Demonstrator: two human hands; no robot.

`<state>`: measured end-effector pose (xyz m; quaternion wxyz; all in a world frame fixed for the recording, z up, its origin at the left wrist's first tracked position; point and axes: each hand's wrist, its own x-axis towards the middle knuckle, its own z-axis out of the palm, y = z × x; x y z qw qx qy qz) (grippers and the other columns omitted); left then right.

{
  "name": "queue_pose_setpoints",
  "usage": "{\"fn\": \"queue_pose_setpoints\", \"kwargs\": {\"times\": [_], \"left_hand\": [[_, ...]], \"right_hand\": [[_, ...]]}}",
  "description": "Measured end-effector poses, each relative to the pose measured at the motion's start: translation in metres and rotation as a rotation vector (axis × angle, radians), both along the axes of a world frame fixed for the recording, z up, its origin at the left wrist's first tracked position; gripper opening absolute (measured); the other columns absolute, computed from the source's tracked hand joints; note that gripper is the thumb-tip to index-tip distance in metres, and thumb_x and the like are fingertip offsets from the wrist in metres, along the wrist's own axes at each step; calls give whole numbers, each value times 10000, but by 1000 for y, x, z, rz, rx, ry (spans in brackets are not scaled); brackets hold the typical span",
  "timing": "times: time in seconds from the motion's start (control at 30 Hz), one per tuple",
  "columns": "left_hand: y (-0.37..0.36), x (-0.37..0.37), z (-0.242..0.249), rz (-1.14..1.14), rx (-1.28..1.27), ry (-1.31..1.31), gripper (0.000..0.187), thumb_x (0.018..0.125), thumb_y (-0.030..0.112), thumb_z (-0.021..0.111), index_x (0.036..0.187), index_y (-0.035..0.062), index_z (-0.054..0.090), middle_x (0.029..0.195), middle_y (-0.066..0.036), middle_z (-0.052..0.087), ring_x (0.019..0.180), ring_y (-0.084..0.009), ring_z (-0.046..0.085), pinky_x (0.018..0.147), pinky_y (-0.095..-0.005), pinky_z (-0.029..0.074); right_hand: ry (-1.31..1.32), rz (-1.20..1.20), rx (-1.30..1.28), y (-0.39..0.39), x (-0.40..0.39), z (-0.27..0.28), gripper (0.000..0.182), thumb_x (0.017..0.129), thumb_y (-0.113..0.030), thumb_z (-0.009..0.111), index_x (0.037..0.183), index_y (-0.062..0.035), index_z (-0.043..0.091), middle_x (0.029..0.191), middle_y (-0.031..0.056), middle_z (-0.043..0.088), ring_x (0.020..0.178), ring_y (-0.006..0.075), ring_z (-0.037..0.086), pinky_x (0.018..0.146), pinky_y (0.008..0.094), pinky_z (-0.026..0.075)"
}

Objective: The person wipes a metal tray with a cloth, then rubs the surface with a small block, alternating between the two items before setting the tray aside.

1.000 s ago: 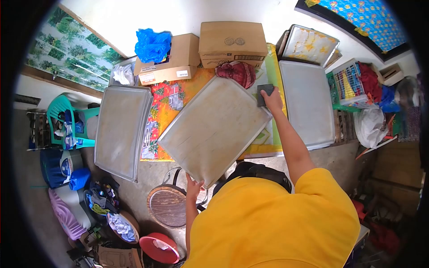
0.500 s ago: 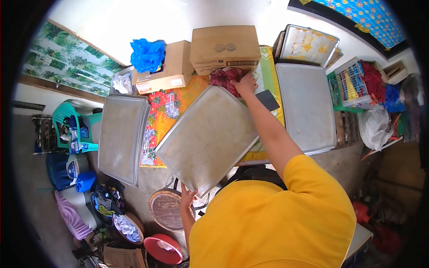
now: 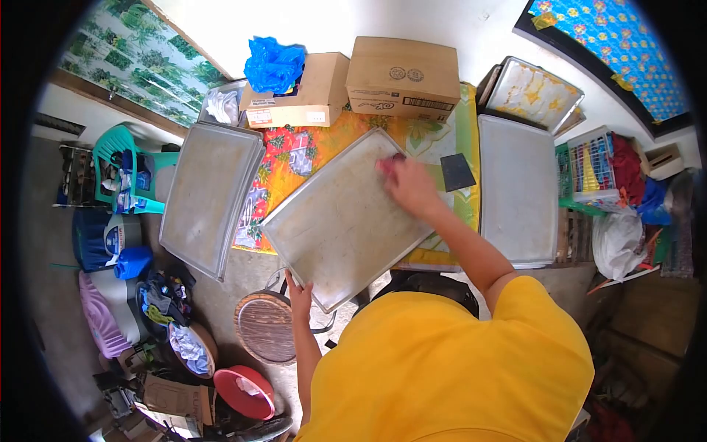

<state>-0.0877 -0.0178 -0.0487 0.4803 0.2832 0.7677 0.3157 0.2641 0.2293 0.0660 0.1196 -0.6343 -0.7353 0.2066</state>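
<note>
Here, tray [image 3: 346, 221]: head view, middle of the frame, askew on the tablecloth [image 3: 283, 145], lower corner overhanging; probably stiff, fairly light, apt to slide. Take it by opposite rims.
Left hand [image 3: 299, 297]: yours, at the tray's lower-left rim, thumb and finger apart; you cannot tell whether it clamps.
Right hand [image 3: 414, 187]: yours, blurred, clamped on the cloth.
Cloth [image 3: 389, 164]: red, upper middle, over the tray; likely soft, best bunched in your palm.
</note>
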Motion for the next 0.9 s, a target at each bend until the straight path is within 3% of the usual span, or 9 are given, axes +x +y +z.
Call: {"fn": "queue_pose_setpoints", "kwargs": {"times": [0.07, 0.13, 0.2, 0.33, 0.43, 0.53, 0.63, 0.77, 0.9], "left_hand": [[-5, -9, -35, -54, 136, 41, 914, 880, 16, 581, 1543, 214, -15, 1316, -166, 521, 878, -180, 625, 610, -310, 516], [-3, -10, -42, -130, 264, 121, 925, 888, 10, 569, 1540, 236, -46, 1440, -182, 422, 934, -189, 627, 575, -301, 513], [4, 4, 0, -78, 76, 18, 925, 894, 20, 567, 1538, 248, -57, 1369, -171, 487, 858, -177, 628, 518, -284, 496], [11, 7, 27, -90, -140, 3, 918, 902, 39, 566, 1536, 259, -59, 1222, -143, 579, 691, -155, 603, 427, -255, 452], [7, 8, 20, -65, 33, 27, 913, 881, 65, 592, 1538, 296, 0, 782, -76, 603, 514, -116, 534, 383, -271, 451], [11, 10, 28, -48, -4, -32, 918, 883, 63, 591, 1538, 278, -15, 768, -75, 594, 514, -105, 519, 380, -263, 444], [12, 10, 22, -51, 38, -104, 925, 901, 51, 570, 1535, 248, -74, 1119, -142, 613, 618, -123, 563, 430, -250, 440], [15, 12, 27, -60, -14, -5, 907, 891, 46, 583, 1543, 223, -22, 803, -86, 612, 553, -127, 513, 420, -270, 426], [10, 8, 17, -78, 16, 6, 911, 878, 49, 596, 1541, 246, 2, 836, -96, 628, 544, -113, 565, 373, -257, 452]], "right_hand": [[-224, 168, -126, -44, -15, -30, 640, 799, -484, 644, 1277, -77, 519, 1409, 250, 364, 1302, 498, 318, 952, 688, 323], [-232, 49, -116, -60, -21, -55, 738, 788, -592, 612, 1320, -100, 473, 1490, 239, 262, 1366, 504, 188, 999, 711, 236], [-234, -58, -76, -60, -21, -74, 865, 788, -652, 585, 1400, -82, 366, 1538, 246, 193, 1414, 500, 92, 1058, 711, 131], [-148, -299, 274, -37, -29, -112, 961, 739, -637, 619, 1430, -30, 340, 1510, 276, 237, 1407, 498, 123, 1095, 678, 49], [-189, -261, 308, 2, -36, -112, 1003, 721, -659, 616, 1441, -29, 318, 1495, 269, 274, 1394, 493, 169, 1110, 647, 67], [-148, -166, 283, 50, -45, -109, 1049, 702, -703, 605, 1452, -26, 322, 1507, 254, 269, 1414, 451, 162, 1137, 602, 56], [-136, -89, 234, 80, -65, -101, 1077, 708, -747, 566, 1469, -32, 304, 1530, 240, 238, 1433, 429, 136, 1153, 572, 48], [-113, 17, 188, 59, -122, -93, 1066, 745, -772, 503, 1489, -45, 273, 1550, 223, 212, 1446, 417, 110, 1168, 536, 45], [38, 327, 234, -4, -197, -106, 795, 833, -568, 563, 1414, -53, 393, 1502, 232, 304, 1418, 450, 176, 1169, 525, 123]]}}
